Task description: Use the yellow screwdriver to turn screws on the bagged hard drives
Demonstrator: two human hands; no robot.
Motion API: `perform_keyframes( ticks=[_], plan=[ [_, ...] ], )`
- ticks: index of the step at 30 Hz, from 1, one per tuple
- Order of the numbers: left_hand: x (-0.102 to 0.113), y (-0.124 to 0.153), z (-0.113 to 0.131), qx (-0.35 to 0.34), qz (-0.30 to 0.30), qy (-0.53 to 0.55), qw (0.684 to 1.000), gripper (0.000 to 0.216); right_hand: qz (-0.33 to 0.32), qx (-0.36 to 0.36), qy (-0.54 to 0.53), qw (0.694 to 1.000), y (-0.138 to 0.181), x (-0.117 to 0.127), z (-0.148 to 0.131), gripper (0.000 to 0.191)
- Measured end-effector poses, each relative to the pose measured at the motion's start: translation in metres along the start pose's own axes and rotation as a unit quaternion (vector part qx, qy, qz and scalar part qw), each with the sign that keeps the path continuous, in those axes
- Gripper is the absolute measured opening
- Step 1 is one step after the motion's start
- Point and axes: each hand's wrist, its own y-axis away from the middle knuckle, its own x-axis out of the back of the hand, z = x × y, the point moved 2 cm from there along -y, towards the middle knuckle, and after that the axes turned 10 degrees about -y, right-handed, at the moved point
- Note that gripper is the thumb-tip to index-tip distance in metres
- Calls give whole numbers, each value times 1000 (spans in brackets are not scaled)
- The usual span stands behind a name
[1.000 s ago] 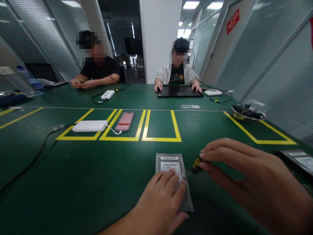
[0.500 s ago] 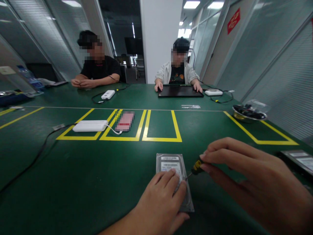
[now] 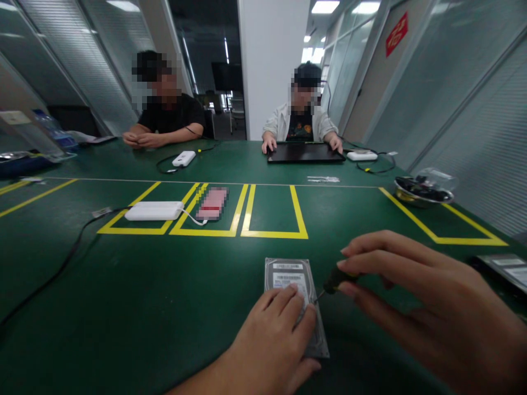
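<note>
A silver hard drive with a white label lies flat on the green table right in front of me. My left hand rests palm-down on its near half, fingers spread, pressing it to the table. My right hand pinches a small screwdriver with a dark and yellow handle. Its thin metal tip slants down to the drive's right edge, beside my left fingertips.
Yellow tape boxes mark the table's middle; a white power bank and a cabled phone lie there. A metal bowl sits far right, another drive at the right edge. Two people sit across, one with hands on a black laptop.
My right fingers have turned slightly on the screwdriver handle, hiding more of its yellow. Both hands and the drive stay in place; the view shifted a little.
</note>
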Motion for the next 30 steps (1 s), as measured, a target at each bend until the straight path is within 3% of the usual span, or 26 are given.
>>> perform_keyframes(
  ticks=[7, 30],
  plan=[
    [2, 0, 0, -1, 2, -2, 1000, 67, 6, -2, 16, 1000, 0, 0, 1, 6],
    [-3, 1, 0, -3, -4, 7, 1000, 67, 10, -7, -10, 1000, -3, 1, -1, 14]
  ],
)
